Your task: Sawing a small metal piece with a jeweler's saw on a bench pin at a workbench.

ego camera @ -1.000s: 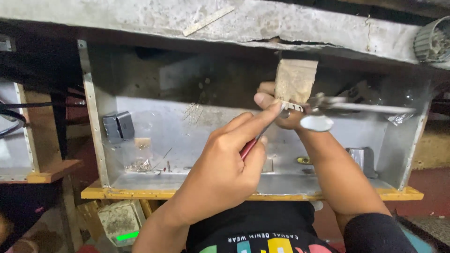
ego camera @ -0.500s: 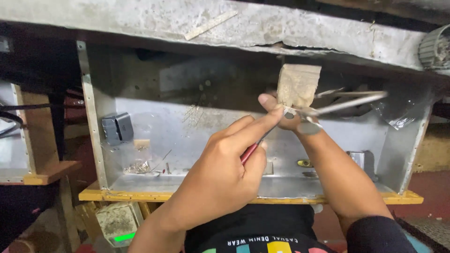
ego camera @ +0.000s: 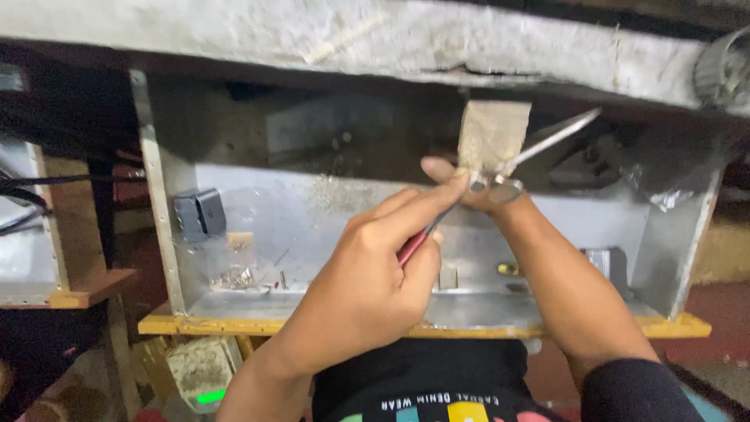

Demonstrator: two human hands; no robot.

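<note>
Since a moment ago, the metal strip [ego camera: 551, 139] tilts upward. Above the metal tray [ego camera: 437, 309], my right hand [ego camera: 476, 187] pinches the beige block [ego camera: 492, 134]; my left hand [ego camera: 367, 289] grips a red-handled tool [ego camera: 414, 244].

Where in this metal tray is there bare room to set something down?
Bare floor lies between the screw pile at left and the left hand. The tray is crowded at centre by both hands, and at right by the right hand, brass bit and black box.
</note>
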